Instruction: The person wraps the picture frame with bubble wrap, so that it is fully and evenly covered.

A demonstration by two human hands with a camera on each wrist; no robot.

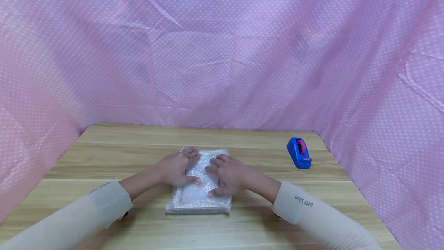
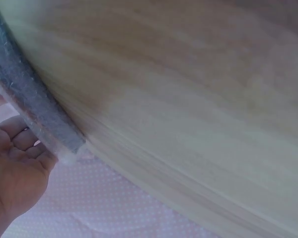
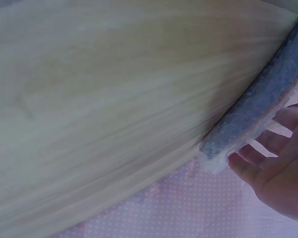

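Observation:
A flat rectangular frame-like item wrapped in clear bubble wrap (image 1: pixel 199 203) lies on the wooden table in the head view. My left hand (image 1: pixel 176 168) rests on its upper left part, thumb spread toward the middle. On the right part rests my right hand (image 1: pixel 230 174), its fingers slightly bent on the wrap. The left wrist view shows the wrapped side edge (image 2: pixel 32 94) with the left hand (image 2: pixel 20 163) against its top. In the right wrist view the right hand (image 3: pixel 283 158) touches the top of the wrapped package (image 3: pixel 253 109) near a corner.
A blue tape dispenser (image 1: pixel 298 153) with a pink roll stands at the right rear of the wooden table (image 1: pixel 114 146). A pink dotted cloth (image 1: pixel 222 68) hangs behind the table and along both sides.

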